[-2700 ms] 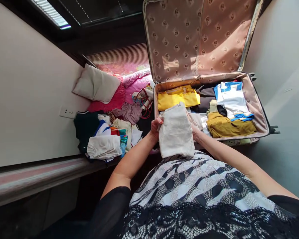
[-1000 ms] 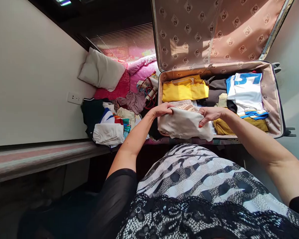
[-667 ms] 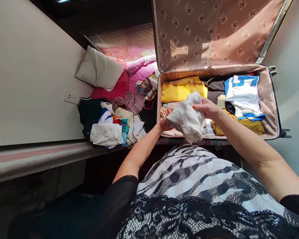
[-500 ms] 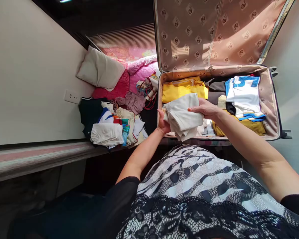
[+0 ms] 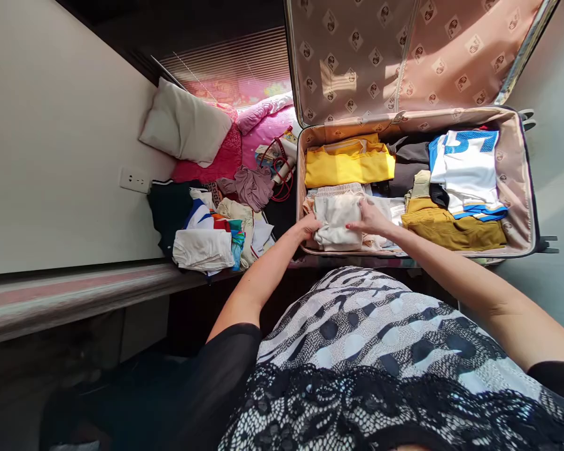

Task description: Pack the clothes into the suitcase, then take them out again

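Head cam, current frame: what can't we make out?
All head view:
Underside of the folded off-white cloth: hidden by its upper layers.
Lowest layers of the mixed clothes pile: under the folded white garment.
Top of the pink-lined suitcase lid: cut off by upper edge.
Lid emblem details: too small.

the off-white garment is folded into a compact, softly creased bundle. it lies flat at the near left corner inside the suitcase, whose pink-lined lid stands open.
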A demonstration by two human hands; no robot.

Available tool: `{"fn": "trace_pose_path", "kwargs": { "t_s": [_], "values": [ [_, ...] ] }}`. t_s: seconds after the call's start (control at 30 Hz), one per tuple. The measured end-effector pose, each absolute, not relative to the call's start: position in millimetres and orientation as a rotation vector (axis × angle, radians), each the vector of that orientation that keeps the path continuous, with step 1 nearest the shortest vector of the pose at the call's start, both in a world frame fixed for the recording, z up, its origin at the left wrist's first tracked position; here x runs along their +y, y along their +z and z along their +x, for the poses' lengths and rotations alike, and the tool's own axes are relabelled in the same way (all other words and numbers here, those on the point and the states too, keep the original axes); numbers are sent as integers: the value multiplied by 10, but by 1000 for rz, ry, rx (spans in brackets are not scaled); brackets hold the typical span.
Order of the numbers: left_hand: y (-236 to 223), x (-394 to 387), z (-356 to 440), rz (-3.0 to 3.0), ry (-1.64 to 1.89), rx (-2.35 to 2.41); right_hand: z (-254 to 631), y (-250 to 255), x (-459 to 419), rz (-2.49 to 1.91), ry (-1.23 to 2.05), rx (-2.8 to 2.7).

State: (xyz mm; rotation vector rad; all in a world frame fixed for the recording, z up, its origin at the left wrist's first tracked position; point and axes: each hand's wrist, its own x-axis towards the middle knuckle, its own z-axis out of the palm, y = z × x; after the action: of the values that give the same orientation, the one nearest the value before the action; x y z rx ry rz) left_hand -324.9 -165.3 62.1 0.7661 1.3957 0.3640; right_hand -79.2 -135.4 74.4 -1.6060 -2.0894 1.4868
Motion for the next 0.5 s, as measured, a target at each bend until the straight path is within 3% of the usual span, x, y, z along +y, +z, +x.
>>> {"fn": "trace_pose_path", "kwargs": {
  "t_s": [0.1, 0.2, 0.33, 0.5],
  "values": [
    [650, -1816, -3150, 1153, 100, 1739, -739, 503, -1556, -1796, 1108, -2428],
    [725, -1961, -3037, 1658, -83, 1866, -730, 410, -1694, -1662, 817, -2615],
    [640, -1953, -2908, 2087, -271, 1674, -753, 300, -1705, -1473, 644, -2827],
    [127, -1803, -2934, 2027, -471, 1593, -749, -86, -1531, -1447, 587, -2921]
  ]
}}
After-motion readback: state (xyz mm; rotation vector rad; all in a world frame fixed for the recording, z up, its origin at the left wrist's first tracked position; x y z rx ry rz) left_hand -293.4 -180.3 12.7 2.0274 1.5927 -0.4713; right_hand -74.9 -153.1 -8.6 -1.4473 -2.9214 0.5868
